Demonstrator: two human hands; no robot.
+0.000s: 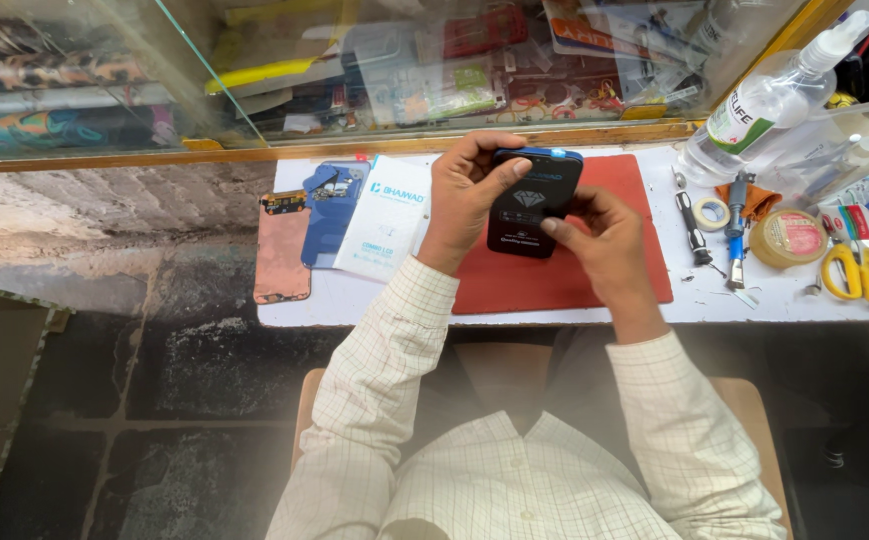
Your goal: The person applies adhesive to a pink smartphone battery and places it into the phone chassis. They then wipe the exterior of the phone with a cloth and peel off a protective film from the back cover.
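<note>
head view: i see the white bench [595, 300] carrying a red mat [565, 275]. above the mat, my left hand [467, 200] is closed around a black phone screen [533, 200], gripping its left edge; my right hand [605, 235] pinches its lower right edge. yellow scissors [855, 272] lie far right.

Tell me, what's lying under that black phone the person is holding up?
Below the black phone, held by the left hand and right hand, lies a red mat on the white worktop. The patch of mat straight beneath the phone and hands is covered from view.
</note>
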